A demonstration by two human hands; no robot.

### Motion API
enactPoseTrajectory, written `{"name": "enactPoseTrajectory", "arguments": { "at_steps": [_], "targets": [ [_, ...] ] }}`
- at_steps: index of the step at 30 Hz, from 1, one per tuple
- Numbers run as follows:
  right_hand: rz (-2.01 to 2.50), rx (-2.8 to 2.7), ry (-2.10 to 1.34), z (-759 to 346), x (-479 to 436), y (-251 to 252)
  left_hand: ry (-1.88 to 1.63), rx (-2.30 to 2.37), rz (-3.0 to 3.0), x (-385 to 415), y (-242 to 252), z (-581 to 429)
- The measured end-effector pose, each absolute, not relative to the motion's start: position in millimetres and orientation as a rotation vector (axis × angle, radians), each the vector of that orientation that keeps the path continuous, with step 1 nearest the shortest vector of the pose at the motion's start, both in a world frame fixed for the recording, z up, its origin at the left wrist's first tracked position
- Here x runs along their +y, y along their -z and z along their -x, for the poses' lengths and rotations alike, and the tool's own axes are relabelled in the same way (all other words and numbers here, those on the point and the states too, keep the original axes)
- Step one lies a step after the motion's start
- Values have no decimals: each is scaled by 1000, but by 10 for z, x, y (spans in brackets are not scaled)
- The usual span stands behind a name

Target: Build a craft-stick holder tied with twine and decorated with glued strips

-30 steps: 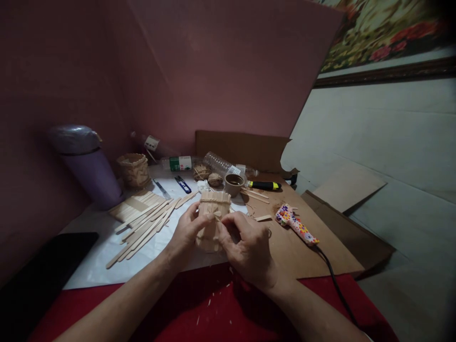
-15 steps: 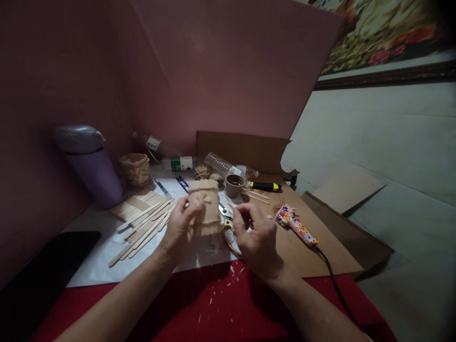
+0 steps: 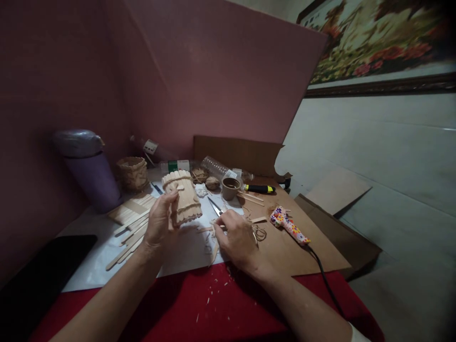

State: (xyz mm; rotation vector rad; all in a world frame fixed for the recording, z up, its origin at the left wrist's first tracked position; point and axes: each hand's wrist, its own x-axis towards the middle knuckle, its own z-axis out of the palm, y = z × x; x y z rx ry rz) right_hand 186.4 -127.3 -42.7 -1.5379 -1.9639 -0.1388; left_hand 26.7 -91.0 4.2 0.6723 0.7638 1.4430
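The left hand (image 3: pixel 159 221) is closed around a stick-covered cylinder (image 3: pixel 187 203), its thumb on the front near the upper left and its other fingers mostly hidden behind. The cylinder is held up over the white sheet (image 3: pixel 181 261), left of the right hand. Its long axis leans: the upper end points away and to the left, the lower end comes nearer and to the right. One side faces the camera; the inside does not show.

It is pale wood, made of narrow sticks set side by side along its length, their rounded tips giving both ends a scalloped edge. A twisted cord band crosses near each end, and a small pale piece sits on the face near the thumb.

The right hand (image 3: pixel 237 237) is low over the desk, fingers bent and drawn together above pale scraps and the scissors (image 3: pixel 215 207), whose blades point away and left; whether it grips anything cannot be told.

Beyond the hands, loose sticks (image 3: pixel 133 235) fan out at the left, and loops of twine (image 3: pixel 261 232) lie to the right. Farther back stand a brown cup (image 3: pixel 231 190), two balls of twine (image 3: pixel 200 175) and a similar wooden pot (image 3: pixel 131 175). A flower-patterned glue gun (image 3: pixel 289 225) rests on the brown board (image 3: pixel 306 259) at the right.
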Motion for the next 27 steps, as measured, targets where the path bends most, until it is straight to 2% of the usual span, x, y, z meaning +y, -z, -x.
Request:
{"name": "enactPoseTrajectory", "arguments": {
  "at_steps": [4, 8, 11, 14, 16, 27],
  "targets": [
    [1491, -2038, 92, -1913, -1311, 365, -1389, 831, -657, -918, -49, -256],
    [1471, -1943, 233, -2434, -1332, 177, -1355, 855, -661, -936, -63, -259],
    [1857, -1902, 387, -3043, -1371, 144, -1337, 832, -646, -948, -70, -270],
    [2310, -1895, 186, -3502, -1417, 244, -1329, 820, -627, -958, -77, -286],
    [2336, -1922, 115, -3638, -1433, 323, -1337, 804, -631, -961, -76, -298],
    [2022, -1545, -274, -3725, -1408, 350, -1307, 822, -726, -941, 28, -311]
  ]
}}
